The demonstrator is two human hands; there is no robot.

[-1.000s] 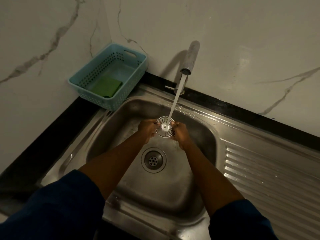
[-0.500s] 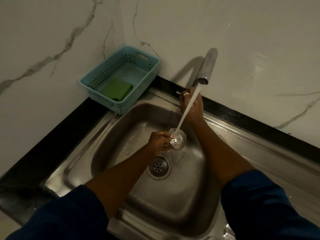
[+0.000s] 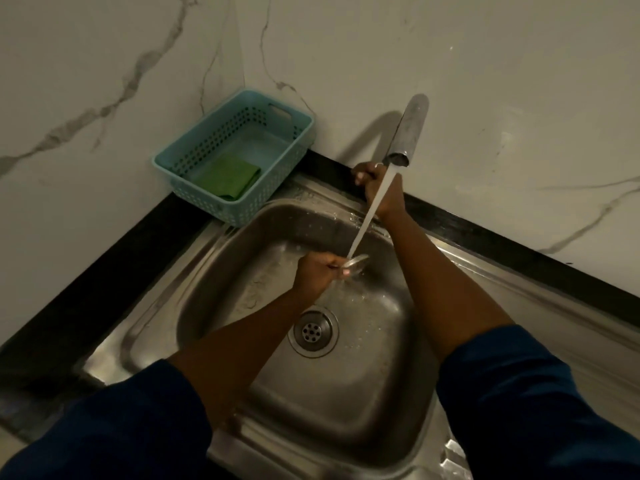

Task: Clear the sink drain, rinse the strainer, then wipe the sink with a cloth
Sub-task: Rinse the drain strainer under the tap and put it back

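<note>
— Where is the strainer [image 3: 356,262]?
— It is in the person's left hand [image 3: 318,273], whose fingers curl round its edge. They hold it tilted over the bowl of the steel sink [image 3: 156,323], above and just behind the round ribbed drain [image 3: 313,330]. It is a small shiny metal disc, too blurred to show its slots.
— And the water?
— A thin white stream [image 3: 370,209] slants from the dull tubular tap [image 3: 410,133] straight onto the strainer.
— The right hand [image 3: 381,192]?
— It is at the tap's foot, behind the stream, with its fingers bent. The hand itself hides whether they grip anything there.
— The cloth?
— A folded, matte green cloth [image 3: 228,176] lies in a pale teal plastic basket [image 3: 207,204]. The basket is rectangular, its walls punched with rows of holes. It sits on the black counter edge [image 3: 86,271] in the corner, just beside the sink.
— The surfaces?
— The wall [image 3: 485,64] is glossy white marble with grey veins. The brushed steel bowl is wet and speckled with droplets. Dark blue sleeves [image 3: 104,427] end above bare forearms.
</note>
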